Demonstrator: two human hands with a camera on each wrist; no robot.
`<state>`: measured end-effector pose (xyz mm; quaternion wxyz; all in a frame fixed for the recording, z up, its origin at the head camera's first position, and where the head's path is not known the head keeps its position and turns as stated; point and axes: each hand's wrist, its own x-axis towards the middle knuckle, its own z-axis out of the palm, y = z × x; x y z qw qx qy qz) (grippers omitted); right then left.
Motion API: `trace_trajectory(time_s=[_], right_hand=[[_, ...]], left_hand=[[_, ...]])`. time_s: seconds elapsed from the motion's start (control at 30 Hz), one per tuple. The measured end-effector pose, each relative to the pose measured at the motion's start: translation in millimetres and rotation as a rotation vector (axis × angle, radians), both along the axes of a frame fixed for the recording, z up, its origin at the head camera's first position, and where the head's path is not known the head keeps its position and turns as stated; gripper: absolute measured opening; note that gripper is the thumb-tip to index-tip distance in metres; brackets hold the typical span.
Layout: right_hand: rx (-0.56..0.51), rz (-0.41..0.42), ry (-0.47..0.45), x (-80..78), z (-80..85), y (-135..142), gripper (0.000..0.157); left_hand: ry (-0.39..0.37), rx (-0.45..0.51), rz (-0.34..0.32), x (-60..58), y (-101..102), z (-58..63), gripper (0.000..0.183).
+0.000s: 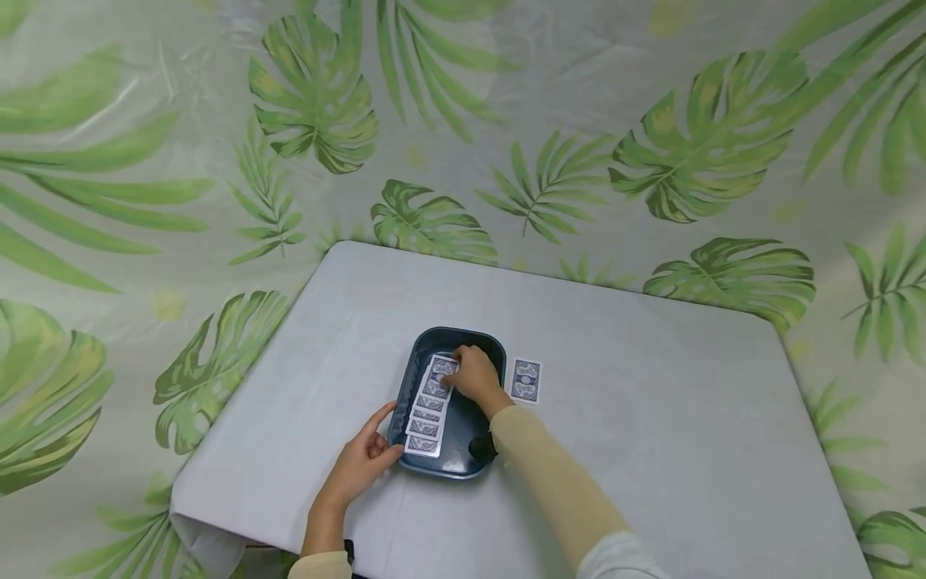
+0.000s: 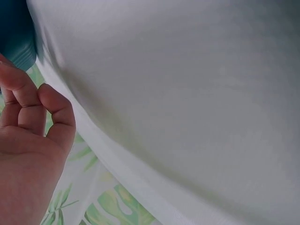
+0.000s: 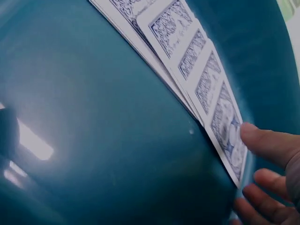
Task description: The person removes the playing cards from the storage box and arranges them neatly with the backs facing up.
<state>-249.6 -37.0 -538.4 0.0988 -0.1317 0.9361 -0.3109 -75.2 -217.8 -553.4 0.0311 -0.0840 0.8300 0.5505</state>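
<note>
A row of overlapping playing cards (image 1: 425, 427), blue-patterned backs up, runs along the left side of a dark teal tray (image 1: 457, 466). My right hand (image 1: 477, 376) is over the far end of the row. In the right wrist view its thumb (image 3: 251, 136) touches the edge of the end card (image 3: 228, 126), and the other fingers spread loosely past that card's end. My left hand (image 1: 359, 462) is at the tray's near left corner, index finger and thumb at the rim. Its other fingers (image 2: 58, 110) bend loosely beside the tray wall in the left wrist view.
One more playing card (image 1: 526, 380) lies back up on the table, just right of the tray. A white cloth covers the table (image 1: 651, 418). Leaf-patterned sheeting (image 1: 550, 104) hangs behind it. A black device (image 1: 483, 449) sits at my right wrist, over the tray's near right corner.
</note>
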Motion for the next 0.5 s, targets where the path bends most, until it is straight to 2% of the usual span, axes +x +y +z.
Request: trace_trajectory(time_s=[0.1, 0.23, 0.37, 0.5], right_hand=[[0.082, -0.014, 0.013, 0.9, -3.6, -1.8, 0.061], [0.14, -0.026, 0.028, 1.1, -6.7, -2.3, 0.073], [0.141, -0.038, 0.016, 0.4, -8.1, -2.6, 0.08], [0.124, -0.04, -0.003, -0.8, -8.0, -3.4, 0.078]], left_hand=[[-0.012, -0.005, 0.003, -1.1, 0.6, -1.2, 0.069], [-0.02, -0.012, 0.005, -1.2, 1.1, -1.4, 0.069], [-0.01, -0.014, 0.004, -1.2, 0.7, -0.6, 0.068], [0.002, -0.012, 0.002, -1.2, -0.3, 0.0, 0.067]])
